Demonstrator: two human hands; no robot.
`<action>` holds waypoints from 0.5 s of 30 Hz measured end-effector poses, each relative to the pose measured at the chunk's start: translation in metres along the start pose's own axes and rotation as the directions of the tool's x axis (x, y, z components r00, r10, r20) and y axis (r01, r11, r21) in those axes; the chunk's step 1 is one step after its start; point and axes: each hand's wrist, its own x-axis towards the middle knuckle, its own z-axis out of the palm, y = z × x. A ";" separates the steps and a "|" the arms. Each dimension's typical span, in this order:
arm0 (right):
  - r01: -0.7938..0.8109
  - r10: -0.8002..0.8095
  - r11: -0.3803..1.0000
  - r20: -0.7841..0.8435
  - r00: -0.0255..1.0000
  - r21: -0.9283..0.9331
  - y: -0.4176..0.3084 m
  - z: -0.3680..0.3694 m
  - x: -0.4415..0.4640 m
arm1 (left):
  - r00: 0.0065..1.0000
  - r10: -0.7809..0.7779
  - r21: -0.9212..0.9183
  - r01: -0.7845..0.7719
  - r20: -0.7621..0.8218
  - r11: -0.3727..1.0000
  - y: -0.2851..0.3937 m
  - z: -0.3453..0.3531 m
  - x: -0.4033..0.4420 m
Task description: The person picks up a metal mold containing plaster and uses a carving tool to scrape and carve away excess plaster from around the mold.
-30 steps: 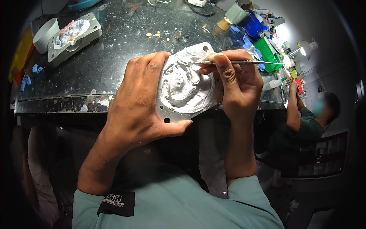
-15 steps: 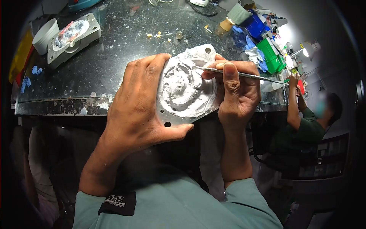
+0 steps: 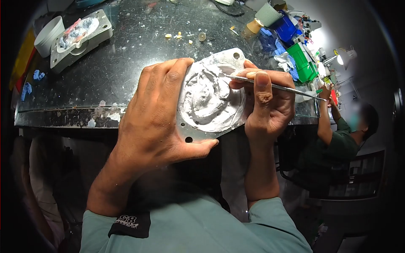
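Two bare hands work at the near edge of a dark table (image 3: 139,46). The left hand (image 3: 154,111) is clamped on a metal plate (image 3: 231,56), fingers together along its left side, thumb spread by its near corner. White paste (image 3: 211,101) covers the plate's middle. The right hand (image 3: 270,105) pinches a slim metal tool (image 3: 282,87) between thumb and fingers, its tip at the paste's upper right; whether it touches cannot be told.
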 end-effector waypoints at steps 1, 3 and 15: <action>0.006 -0.006 0.999 0.016 1.000 -0.032 -0.001 -0.001 0.001 | 1.000 0.003 0.003 -0.003 -0.001 1.000 0.000 0.000 0.000; 0.011 -0.009 0.997 0.037 0.999 -0.074 -0.003 -0.001 0.002 | 1.000 0.006 0.007 -0.006 -0.001 1.000 -0.001 0.000 -0.001; -0.187 0.188 0.982 0.043 0.981 -0.018 -0.019 0.000 0.007 | 1.000 0.017 0.018 -0.017 0.009 1.000 -0.002 0.000 -0.002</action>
